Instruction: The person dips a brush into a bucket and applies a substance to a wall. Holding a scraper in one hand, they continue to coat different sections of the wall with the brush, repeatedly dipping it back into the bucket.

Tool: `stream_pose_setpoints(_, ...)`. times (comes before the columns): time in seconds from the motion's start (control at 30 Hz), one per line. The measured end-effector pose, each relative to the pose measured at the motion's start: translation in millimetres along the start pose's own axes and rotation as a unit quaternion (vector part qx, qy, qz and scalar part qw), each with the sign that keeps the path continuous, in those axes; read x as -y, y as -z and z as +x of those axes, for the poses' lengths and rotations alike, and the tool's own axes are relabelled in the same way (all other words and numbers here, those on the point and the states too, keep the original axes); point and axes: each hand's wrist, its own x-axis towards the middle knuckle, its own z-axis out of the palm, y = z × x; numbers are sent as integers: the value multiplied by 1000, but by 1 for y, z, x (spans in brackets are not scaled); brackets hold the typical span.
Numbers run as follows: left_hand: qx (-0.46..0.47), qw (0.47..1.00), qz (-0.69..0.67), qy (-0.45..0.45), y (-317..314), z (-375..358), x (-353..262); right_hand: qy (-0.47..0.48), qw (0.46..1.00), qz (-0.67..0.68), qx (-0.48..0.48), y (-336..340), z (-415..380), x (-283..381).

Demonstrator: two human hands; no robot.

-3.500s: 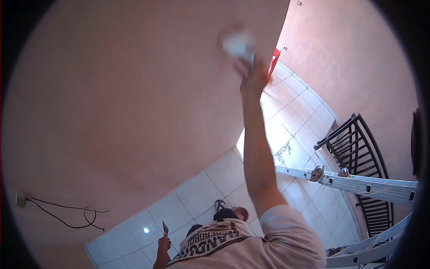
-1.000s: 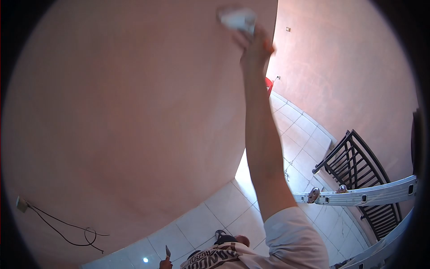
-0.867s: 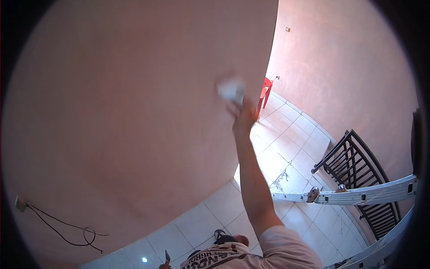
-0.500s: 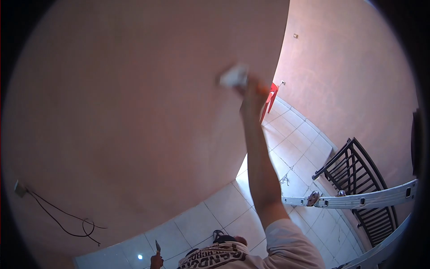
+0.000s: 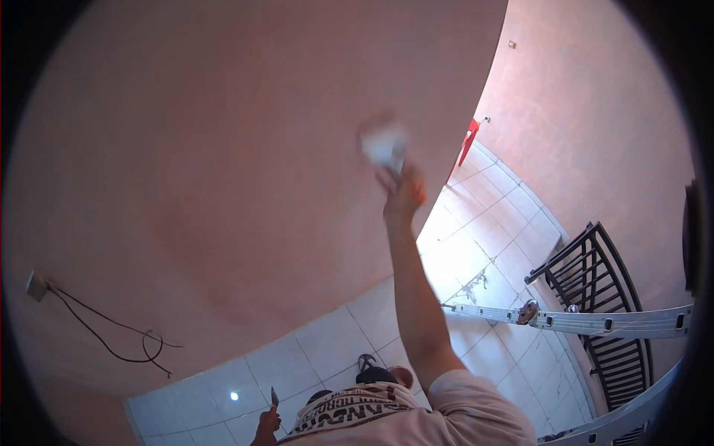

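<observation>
On the pink wall point(image 5: 238, 156), at the centre of the head view, lies a blurred pale tool point(image 5: 384, 146), its contact uncertain, the right hand's point(image 5: 405, 189) grip closed around its handle. Below, above the tiled floor point(image 5: 279, 364), the left hand point(image 5: 267, 427) grips a small bladed tool point(image 5: 274, 397); the metal ladder point(image 5: 573, 321) stands at right.

The right hand point(image 5: 405, 188) grips a pale tool point(image 5: 385, 145), blurred, at the wall point(image 5: 245, 149); contact cannot be determined. The left hand point(image 5: 268, 422) holds a narrow blade point(image 5: 274, 397) upright, low over the tiled floor point(image 5: 286, 360). A metal ladder point(image 5: 573, 321) crosses in front of the black grille point(image 5: 595, 271); black cables point(image 5: 100, 333) extend from the wall box point(image 5: 36, 285).
</observation>
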Motion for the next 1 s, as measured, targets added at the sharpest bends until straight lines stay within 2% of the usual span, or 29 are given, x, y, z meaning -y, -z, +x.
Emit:
stream_pose_setpoints(0.07, -18, 1000, 15, -9, 12, -12, 6, -111, 988, -74, -79, 67, -51, -41)
stream_pose_setpoints(0.1, -17, 1000, 1, -2, 18, -5, 14, -134, 979, -102, -111, 87, -65, -53)
stream_pose_setpoints(0.13, -16, 1000, -17, 4, 25, 23, 31, -156, 969, -129, -140, 94, -70, -60)
stream_pose_setpoints(0.2, -10, 1000, -23, 16, 39, 62, 52, -140, 974, -126, -127, 75, -61, -57)
stream_pose_setpoints(0.27, -24, 999, -34, -2, 45, 46, 36, -89, 985, -113, -91, 30, -35, -32)
stream_pose_setpoints(0.37, -47, 998, -43, -18, 44, 35, 13, 42, 999, -31, 4, -92, 5, 66)
stream_pose_setpoints(0.47, -38, 998, -39, -27, 39, 33, 6, 114, 973, 118, 161, -188, 55, 151)
stream_pose_setpoints(0.53, -38, 998, -37, -24, 35, 34, 5, 155, 965, 150, 148, -236, 73, 181)
stream_pose_setpoints(0.6, -24, 998, -44, -23, 34, 33, 13, 120, 962, 184, 161, -240, 114, 165)
stream_pose_setpoints(0.67, -11, 998, -56, -9, 32, 26, 12, 86, 969, 176, 151, -220, 119, 140)
stream_pose_setpoints(0.73, 4, 999, -51, -8, 36, 25, 25, 67, 970, 167, 161, -160, 85, 82)
stream_pose_setpoints(0.77, 12, 999, -48, -8, 38, 26, 30, 57, 984, 123, 116, -123, 56, 55)
stream_pose_setpoints(0.83, 5, 1000, -21, -5, 41, 21, 35, -26, 997, 69, 16, -28, -10, -10)
stream_pose_setpoints(0.9, -14, 1000, 3, -24, 48, 7, 43, -105, 992, -5, -74, 54, -84, -57)
stream_pose_setpoints(0.97, 2, 1000, 0, 10, 62, 53, 73, -176, 966, -65, -180, 108, -114, -91)
stream_pose_setpoints(1.0, -30, 998, 46, -12, 68, 2, 46, -175, 965, -73, -180, 111, -116, -92)
